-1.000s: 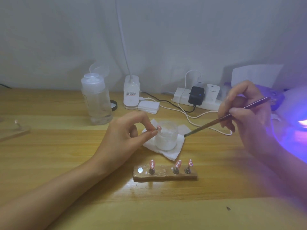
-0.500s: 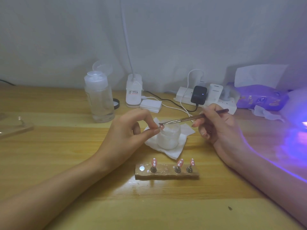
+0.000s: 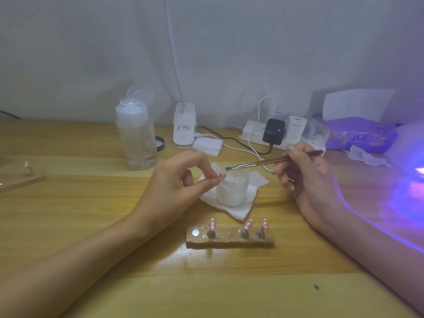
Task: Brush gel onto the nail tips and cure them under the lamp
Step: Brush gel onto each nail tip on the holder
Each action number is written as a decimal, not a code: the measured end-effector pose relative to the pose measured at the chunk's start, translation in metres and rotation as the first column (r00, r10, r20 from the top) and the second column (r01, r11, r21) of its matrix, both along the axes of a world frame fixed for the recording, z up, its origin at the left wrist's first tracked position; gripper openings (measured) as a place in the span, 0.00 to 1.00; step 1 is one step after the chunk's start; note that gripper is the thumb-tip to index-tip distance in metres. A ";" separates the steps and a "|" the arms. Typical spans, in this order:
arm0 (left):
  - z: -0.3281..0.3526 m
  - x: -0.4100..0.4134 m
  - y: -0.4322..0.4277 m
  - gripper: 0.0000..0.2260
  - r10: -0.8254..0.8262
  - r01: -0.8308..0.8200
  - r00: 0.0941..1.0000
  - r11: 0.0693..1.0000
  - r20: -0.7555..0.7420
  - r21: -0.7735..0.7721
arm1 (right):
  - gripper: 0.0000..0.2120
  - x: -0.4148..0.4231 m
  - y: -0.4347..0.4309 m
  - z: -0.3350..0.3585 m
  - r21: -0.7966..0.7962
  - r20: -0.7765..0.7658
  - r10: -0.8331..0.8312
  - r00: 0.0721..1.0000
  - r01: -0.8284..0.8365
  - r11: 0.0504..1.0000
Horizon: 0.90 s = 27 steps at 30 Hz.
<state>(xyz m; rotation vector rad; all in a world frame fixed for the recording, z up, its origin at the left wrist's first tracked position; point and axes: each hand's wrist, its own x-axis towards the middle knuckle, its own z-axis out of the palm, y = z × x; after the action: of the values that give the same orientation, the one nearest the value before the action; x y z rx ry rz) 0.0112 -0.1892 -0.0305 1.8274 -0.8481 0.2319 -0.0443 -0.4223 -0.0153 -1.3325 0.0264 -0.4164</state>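
Note:
My left hand pinches a small pink nail tip between thumb and forefinger, just left of a frosted gel jar. My right hand grips a thin brush; its bristles sit at the nail tip, above the jar. In front of the jar lies a wooden holder with three pink nail tips standing on pegs and one bare magnet spot at its left end. The curing lamp glows purple at the right edge.
The jar stands on a white tissue. Behind are a clear pump bottle, a white desk-lamp base, a power strip with cables, and a purple wipes pack. A clear tray sits far left.
My right hand swung left from near the lamp and brought the brush tip to the nail tip held by my left hand, which stayed put. The camera view shifted slightly.

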 end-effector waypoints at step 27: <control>0.045 -0.003 0.038 0.02 -0.106 0.085 0.962 0.992 -0.253 -0.093 | 0.15 -0.005 -0.001 0.001 0.033 0.007 -0.057 0.998 0.056 0.998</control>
<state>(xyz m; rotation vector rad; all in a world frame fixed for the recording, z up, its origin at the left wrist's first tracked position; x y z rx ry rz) 0.0085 -0.1507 0.0142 1.6910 -0.7298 -0.0330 -0.0496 -0.4237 -0.0145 -1.3005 0.0639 -0.4676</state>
